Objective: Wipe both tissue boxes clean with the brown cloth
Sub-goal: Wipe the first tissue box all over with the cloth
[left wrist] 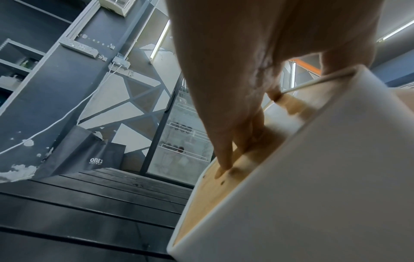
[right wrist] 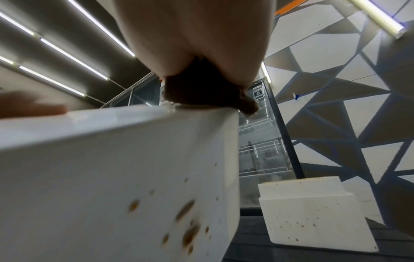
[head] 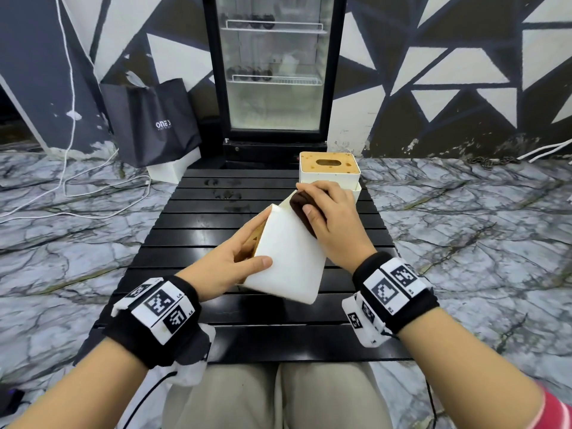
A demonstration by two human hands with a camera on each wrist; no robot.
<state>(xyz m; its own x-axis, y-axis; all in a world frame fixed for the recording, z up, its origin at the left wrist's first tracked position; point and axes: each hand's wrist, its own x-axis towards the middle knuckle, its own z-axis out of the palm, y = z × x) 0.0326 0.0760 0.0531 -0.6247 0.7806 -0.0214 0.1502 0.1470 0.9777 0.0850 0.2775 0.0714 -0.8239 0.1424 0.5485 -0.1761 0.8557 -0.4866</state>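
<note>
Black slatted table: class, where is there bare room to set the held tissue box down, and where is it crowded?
Bare slats lie left of the second tissue box, across the table's far-left part, and along the near edge by the knees. The centre is crowded: both hands, the held box and brown cloth.

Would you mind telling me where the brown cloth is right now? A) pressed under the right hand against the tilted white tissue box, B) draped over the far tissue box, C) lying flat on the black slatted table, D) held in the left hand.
A: the right hand presses the brown cloth against the tilted tissue box, which the left hand holds by its wooden-lidded end.
</note>
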